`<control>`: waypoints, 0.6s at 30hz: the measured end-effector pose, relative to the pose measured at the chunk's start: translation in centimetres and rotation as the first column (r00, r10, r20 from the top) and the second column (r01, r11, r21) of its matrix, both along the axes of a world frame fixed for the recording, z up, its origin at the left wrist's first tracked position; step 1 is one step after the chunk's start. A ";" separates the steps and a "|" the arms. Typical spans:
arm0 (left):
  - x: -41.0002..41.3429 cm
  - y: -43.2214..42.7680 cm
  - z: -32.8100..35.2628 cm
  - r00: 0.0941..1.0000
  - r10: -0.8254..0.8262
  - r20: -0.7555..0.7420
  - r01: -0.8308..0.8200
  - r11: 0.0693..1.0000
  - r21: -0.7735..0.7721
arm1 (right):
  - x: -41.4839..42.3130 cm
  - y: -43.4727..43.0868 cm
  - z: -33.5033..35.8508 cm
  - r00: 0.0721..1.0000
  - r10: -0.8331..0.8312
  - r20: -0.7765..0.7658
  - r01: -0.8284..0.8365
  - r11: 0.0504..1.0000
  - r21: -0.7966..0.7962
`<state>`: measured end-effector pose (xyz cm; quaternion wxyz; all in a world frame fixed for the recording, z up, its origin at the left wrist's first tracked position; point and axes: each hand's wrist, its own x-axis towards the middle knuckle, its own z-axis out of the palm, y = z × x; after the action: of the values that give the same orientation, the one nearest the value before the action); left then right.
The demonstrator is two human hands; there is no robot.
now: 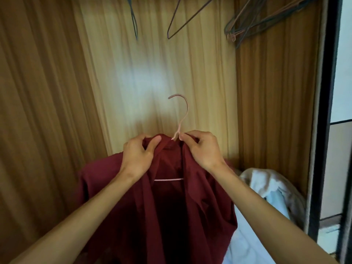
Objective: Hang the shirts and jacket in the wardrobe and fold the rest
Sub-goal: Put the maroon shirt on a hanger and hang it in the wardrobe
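The left hand and right hand each pinch the collar of the shirt, which drapes below them on a hanger, its hook rising between them. An uneven release could slide a shoulder off. The wardrobe rail beyond is unseen.

A wooden wardrobe with pale grained panels stands open beyond the left hand and right hand. High above the hands hang two thin dark wire hangers. Up and to the right of the right hand is a tangled bunch of wire hangers. Below and right of the right hand, a crumpled pile of cream and pale blue cloth lies low in the wardrobe's right corner. Between the hands, a slim pink hanger carries a dark red shirt, whose collar both hands pinch.
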<state>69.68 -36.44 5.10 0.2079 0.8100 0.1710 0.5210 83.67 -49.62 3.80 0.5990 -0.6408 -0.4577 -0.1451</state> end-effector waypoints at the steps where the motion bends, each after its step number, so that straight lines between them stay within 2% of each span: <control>1: 0.1 0.1 0.1 1.000 -0.001 0.026 0.002 1.000 -0.024 | -0.7 0.2 0.4 0.999 -0.006 0.045 0.007 1.000 -0.020; 2: 0.0 0.2 0.2 0.999 0.002 0.052 0.001 0.999 -0.054 | -1.4 0.4 0.8 0.998 0.016 0.062 -0.013 0.999 -0.048; 5: -0.5 1.1 0.9 0.994 0.011 0.109 0.003 0.991 -0.132 | -2.0 -0.6 1.8 0.982 0.185 -0.049 -0.190 0.968 -0.162; 6: -0.8 1.4 1.2 0.992 0.005 0.125 0.014 0.988 -0.153 | -1.7 -1.3 2.2 0.985 0.172 -0.017 -0.172 0.969 -0.178; 7: -1.2 1.6 1.5 0.990 -0.003 0.143 0.027 0.985 -0.170 | -1.1 -2.1 2.4 0.993 0.079 0.092 -0.062 0.982 -0.176; 9: -1.8 2.5 2.3 0.981 -0.006 0.192 0.044 0.979 -0.197 | 1.2 -3.9 2.7 0.926 -0.171 0.335 0.230 0.963 -0.143; 10: -2.0 3.0 2.7 0.977 0.003 0.215 0.043 0.977 -0.209 | 2.5 -4.6 2.8 0.897 -0.218 0.385 0.303 0.937 -0.174; 11: -2.2 3.5 3.1 0.972 0.012 0.235 0.041 0.974 -0.221 | 3.6 -5.2 2.9 0.906 -0.191 0.377 0.298 0.922 -0.248; 13: -2.4 4.2 4.1 0.965 0.023 0.263 0.040 0.971 -0.234 | 4.3 -5.9 3.0 0.978 0.001 0.207 0.077 0.926 -0.369; 15: -2.4 4.4 5.2 0.962 0.028 0.270 0.028 0.980 -0.199 | 3.7 -6.1 3.0 0.983 0.183 0.026 -0.167 0.940 -0.298; 18: -2.2 4.1 6.9 0.975 0.049 0.218 -0.035 0.997 -0.069 | 2.5 -5.5 3.6 0.969 0.226 -0.101 -0.239 0.961 -0.139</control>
<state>67.48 -32.37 11.95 0.2408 0.7365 0.1809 0.6057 86.21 -55.11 7.39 0.5807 -0.6314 -0.5138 -0.0117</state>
